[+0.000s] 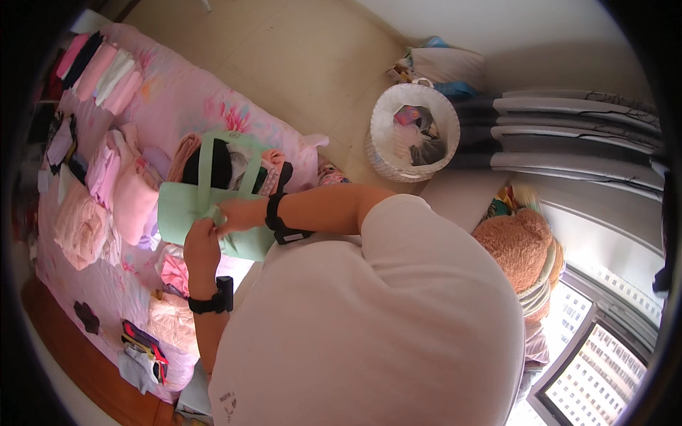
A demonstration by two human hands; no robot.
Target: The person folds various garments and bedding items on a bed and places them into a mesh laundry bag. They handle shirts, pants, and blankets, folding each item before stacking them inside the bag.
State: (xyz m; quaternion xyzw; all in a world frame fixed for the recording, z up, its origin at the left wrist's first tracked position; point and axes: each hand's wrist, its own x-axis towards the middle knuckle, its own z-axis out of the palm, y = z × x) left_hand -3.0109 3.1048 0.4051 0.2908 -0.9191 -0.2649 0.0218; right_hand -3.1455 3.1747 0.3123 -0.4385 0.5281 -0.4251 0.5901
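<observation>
A mint-green fabric storage bag (pixel 178 207) with strap handles stands at the near edge of the bed, filled with folded clothes (pixel 216 162), among them pink and black ones. Both hands meet at the bag's near side, by the lower end of a strap. The fingers of my left hand (pixel 202 250) pinch the green fabric there. My right hand (pixel 242 214) lies against the same spot, slightly blurred, its fingertips close to the left ones; what it grips is hard to make out. A black band sits on each wrist.
Folded clothes in pink (pixel 136 199) and other piles lie on the floral bedsheet (pixel 186 101). A white round laundry basket (pixel 377 128) holding items stands on the floor beside grey-and-white curtains (pixel 575 133). A brown plush toy (pixel 514 250) sits near the window.
</observation>
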